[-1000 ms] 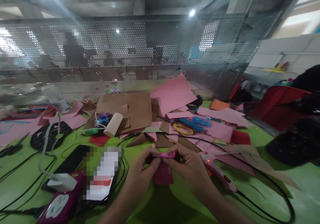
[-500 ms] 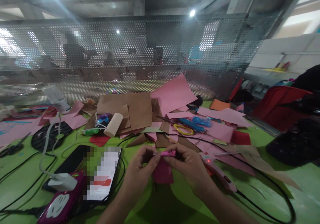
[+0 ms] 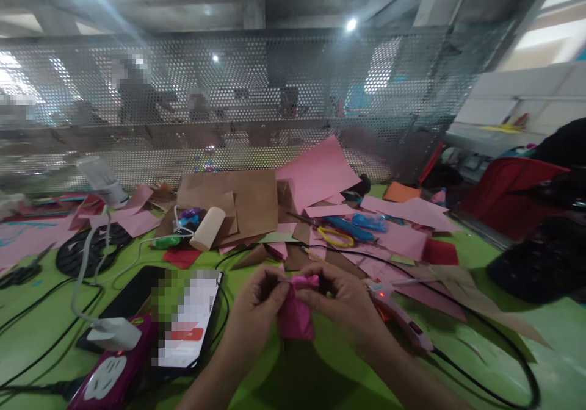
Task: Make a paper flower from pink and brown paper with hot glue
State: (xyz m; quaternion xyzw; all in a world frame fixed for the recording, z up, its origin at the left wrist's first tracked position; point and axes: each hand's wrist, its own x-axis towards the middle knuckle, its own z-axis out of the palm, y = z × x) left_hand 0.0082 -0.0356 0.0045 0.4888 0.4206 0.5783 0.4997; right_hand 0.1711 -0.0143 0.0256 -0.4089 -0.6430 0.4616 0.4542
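Observation:
Both my hands pinch a bright pink piece of thin, creased paper [image 3: 297, 320] above the green table. The fingers of my left hand [image 3: 262, 294] close on its upper left edge, with the thumb in front. On the upper right, my right hand [image 3: 336, 291] grips a bunched, folded part between thumb and fingers. The lower part of the paper hangs free between the hands. Fingertips behind the paper are hidden. Just right of my right hand lies a pink corded tool [image 3: 405, 320] with a small red light.
A phone [image 3: 192, 318] and a purple power strip [image 3: 114, 361] with a white plug lie on the left. Behind my hands are brown card [image 3: 251, 202], pink paper [image 3: 320, 172], yellow-handled scissors [image 3: 336, 237] and a cardboard tube [image 3: 208, 228]. A black cable [image 3: 458, 300] loops across the right.
The bunched top of the pink paper has turned and shows more of its face. My right thumb has shifted slightly left; both hands keep their hold.

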